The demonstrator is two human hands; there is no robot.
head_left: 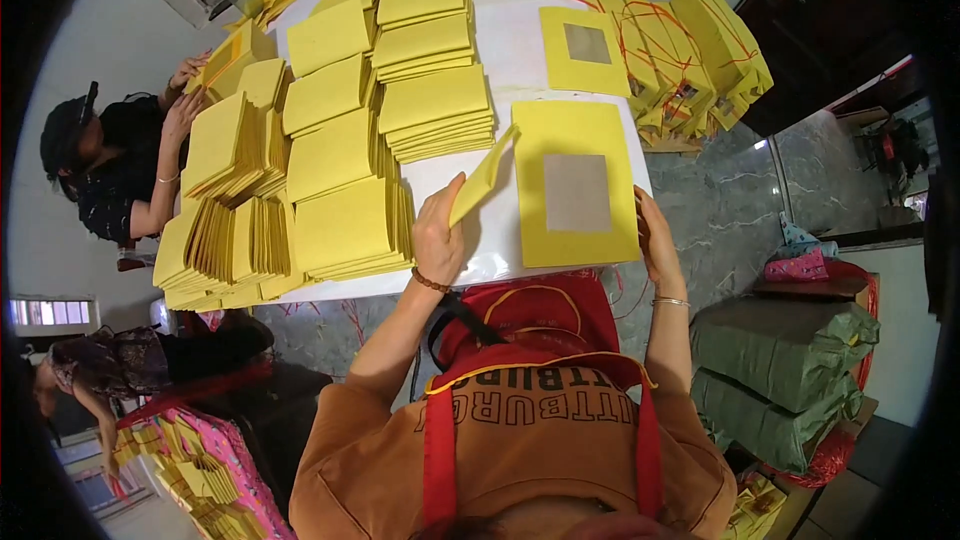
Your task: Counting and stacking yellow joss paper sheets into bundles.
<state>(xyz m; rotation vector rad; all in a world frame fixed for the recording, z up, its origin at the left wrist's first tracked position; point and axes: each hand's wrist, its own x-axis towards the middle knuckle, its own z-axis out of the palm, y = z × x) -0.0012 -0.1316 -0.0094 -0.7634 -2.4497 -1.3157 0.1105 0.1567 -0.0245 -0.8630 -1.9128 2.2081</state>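
My left hand [438, 235] is closed on a folded yellow paper packet [487, 180], seen nearly edge-on and tilted up from the table. Right of it lies a pile of yellow paper sheets [570, 128], the top one bearing a grey rectangle [577, 192]. My right hand [657, 240] rests along the right edge of this pile, fingers stretched out and partly hidden by the edge. A smaller yellow sheet with a grey square [583, 68] lies beyond the pile.
Stacks of folded yellow packets [345, 220] fill the white table [490, 265] on the left. Bundles tied with red string [670, 60] stand at the far right. A co-worker [110, 160] handles yellow paper across the left edge; another person [130, 370] bends lower left. Green wrapped bales [785, 350] sit on the right.
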